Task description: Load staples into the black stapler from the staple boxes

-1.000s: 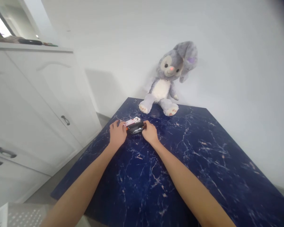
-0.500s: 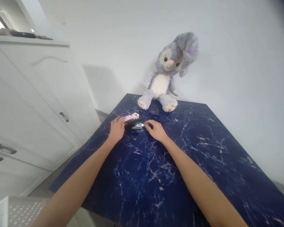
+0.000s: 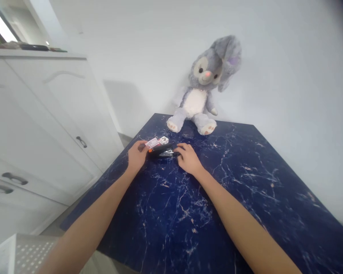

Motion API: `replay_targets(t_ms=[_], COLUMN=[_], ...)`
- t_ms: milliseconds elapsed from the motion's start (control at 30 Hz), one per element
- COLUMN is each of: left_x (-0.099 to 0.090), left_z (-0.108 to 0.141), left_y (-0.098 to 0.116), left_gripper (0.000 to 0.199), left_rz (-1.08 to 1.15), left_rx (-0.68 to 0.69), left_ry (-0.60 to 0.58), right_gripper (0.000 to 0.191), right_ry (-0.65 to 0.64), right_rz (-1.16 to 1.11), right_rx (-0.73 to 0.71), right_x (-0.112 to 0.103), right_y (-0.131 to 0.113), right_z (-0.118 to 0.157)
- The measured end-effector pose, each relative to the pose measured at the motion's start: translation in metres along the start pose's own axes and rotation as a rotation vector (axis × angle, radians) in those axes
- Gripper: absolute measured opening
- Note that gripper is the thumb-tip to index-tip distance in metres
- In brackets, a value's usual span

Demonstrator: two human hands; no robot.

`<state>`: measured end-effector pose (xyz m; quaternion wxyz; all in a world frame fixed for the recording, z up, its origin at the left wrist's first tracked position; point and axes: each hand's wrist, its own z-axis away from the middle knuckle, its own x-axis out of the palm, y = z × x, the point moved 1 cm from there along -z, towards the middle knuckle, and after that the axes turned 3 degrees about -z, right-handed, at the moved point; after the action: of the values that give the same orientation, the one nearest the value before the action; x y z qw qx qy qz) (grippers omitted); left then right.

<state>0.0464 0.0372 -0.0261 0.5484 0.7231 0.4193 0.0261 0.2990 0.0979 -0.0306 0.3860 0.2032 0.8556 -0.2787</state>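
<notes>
A black stapler (image 3: 161, 148) with an orange patch at its left end lies on the table, its upper arm lifted apart from the silver metal part below. My left hand (image 3: 137, 155) is closed around the left end, fingers bent over it and partly hiding it. At the opposite end, the thumb and fingers of my right hand (image 3: 188, 158) pinch the stapler's tip. Just behind the stapler rests a small white and red box (image 3: 164, 140), with a printed white and red face near my left fingertips.
A grey plush rabbit (image 3: 195, 102) sits at the back of the dark blue marbled table (image 3: 171, 213), against the white wall. White cabinets (image 3: 45, 125) stand at left. A white perforated bin (image 3: 36, 253) is at lower left.
My left hand has shifted slightly left, uncovering more of the orange patch and the box. My right fingers have spread a little at the stapler's tip. The view has moved slightly.
</notes>
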Motion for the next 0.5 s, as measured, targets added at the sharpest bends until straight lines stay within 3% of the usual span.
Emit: replay_targets(t_ms=[100,233,333,500], left_x=[0.001,-0.001,-0.005,-0.015], left_z=[0.000,-0.008,-0.015,-0.018], left_y=[0.002,-0.002,-0.011,-0.024], left_gripper=[0.024,0.028,0.031,0.028], left_rz=[0.179,0.534,0.464,0.207], left_rx=[-0.084,-0.306,-0.359,-0.285], left_ry=[0.064,0.194,0.208,0.218], right_gripper=[0.037,0.032,0.031,0.023], right_ry=[-0.023,0.055,0.114,0.196], right_rz=[0.066,0.109,0.044,-0.130], right_rx=[0.017,0.075,0.123,0.259], right_x=[0.001,0.001,-0.001,-0.004], right_y=[-0.004,-0.006,-0.004,0.005], right_z=[0.001,0.000,-0.001,-0.002])
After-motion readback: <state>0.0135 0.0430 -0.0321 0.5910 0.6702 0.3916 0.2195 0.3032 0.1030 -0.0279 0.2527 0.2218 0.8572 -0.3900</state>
